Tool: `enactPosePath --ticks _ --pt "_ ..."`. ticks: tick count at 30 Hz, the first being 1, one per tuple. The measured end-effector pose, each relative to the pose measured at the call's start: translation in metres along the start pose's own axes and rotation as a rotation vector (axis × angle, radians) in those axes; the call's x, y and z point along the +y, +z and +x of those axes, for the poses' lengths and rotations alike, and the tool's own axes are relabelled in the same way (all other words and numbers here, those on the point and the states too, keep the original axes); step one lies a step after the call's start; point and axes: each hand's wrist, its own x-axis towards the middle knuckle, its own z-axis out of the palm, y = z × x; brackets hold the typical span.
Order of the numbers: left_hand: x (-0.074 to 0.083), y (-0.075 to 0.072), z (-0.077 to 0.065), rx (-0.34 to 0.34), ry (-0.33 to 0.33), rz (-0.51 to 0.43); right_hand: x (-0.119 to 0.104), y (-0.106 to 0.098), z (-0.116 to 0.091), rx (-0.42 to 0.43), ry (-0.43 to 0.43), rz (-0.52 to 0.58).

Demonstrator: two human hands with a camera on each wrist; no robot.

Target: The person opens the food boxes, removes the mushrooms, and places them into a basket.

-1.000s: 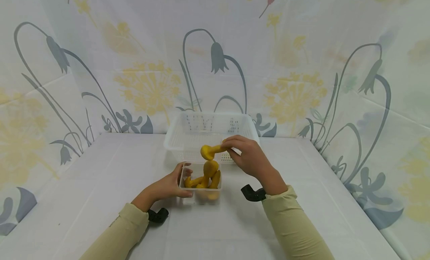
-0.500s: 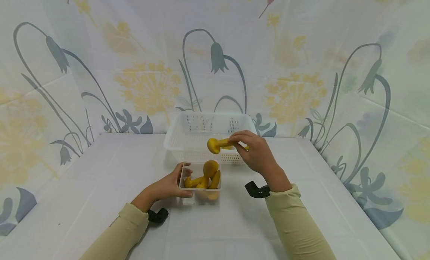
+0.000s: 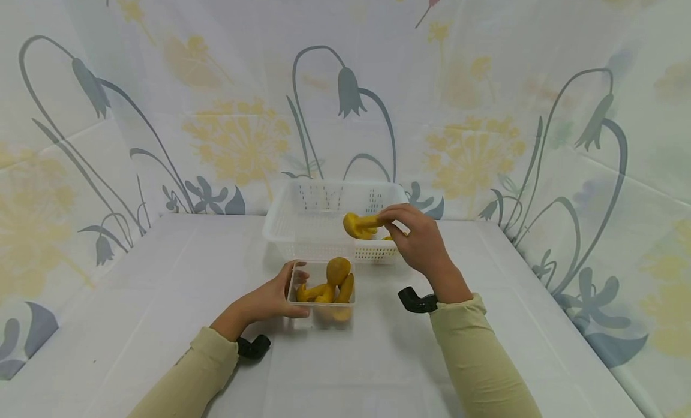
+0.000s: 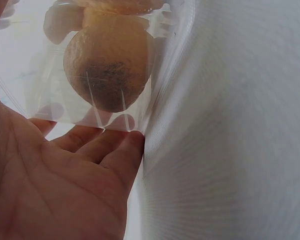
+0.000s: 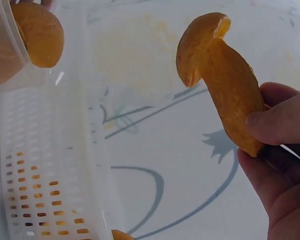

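In the head view my left hand (image 3: pixel 270 299) grips the left side of a small clear plastic container (image 3: pixel 322 304), thumb at the front and fingers at the back. Several yellow mushrooms (image 3: pixel 326 293) lie in it, one rounded cap (image 3: pixel 338 270) rising above the rim. The left wrist view shows a brownish cap (image 4: pixel 110 67) through the clear wall, fingers against the plastic. My right hand (image 3: pixel 422 241) pinches the stem end of another yellow mushroom (image 5: pixel 232 87), held tilted with its cap to the left, over the white basket (image 3: pixel 281 221).
The perforated basket stands behind the container, with more yellow mushrooms (image 3: pixel 367 233) at its right side, partly hidden by my right hand. A white cloth (image 3: pixel 162 310) covers the table. Flower-printed curtains (image 3: pixel 345 148) enclose the back and sides.
My right hand has moved right and away from me, carrying the mushroom from above the clear container to over the basket. The left hand and container have stayed in place.
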Motion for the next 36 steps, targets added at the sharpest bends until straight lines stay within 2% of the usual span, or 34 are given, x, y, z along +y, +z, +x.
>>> enactPosePath --ticks 11,18,25,32,36 --pt "-0.001 0.0 0.0 -0.002 0.021 -0.008 0.009 0.001 -0.003 -0.002 0.086 -0.025" --pt "-0.001 0.0 0.0 0.011 0.004 -0.014 0.019 0.006 -0.005 0.03 0.115 -0.036" --pt "0.0 0.0 0.0 0.012 0.003 -0.01 0.028 0.011 -0.008 0.038 0.188 -0.051" --pt "0.001 0.0 0.0 0.012 -0.006 -0.012 0.031 0.019 -0.011 0.061 0.27 -0.028" --pt "0.0 0.0 0.0 0.012 -0.006 -0.006 0.031 0.025 -0.012 0.05 0.321 -0.05"
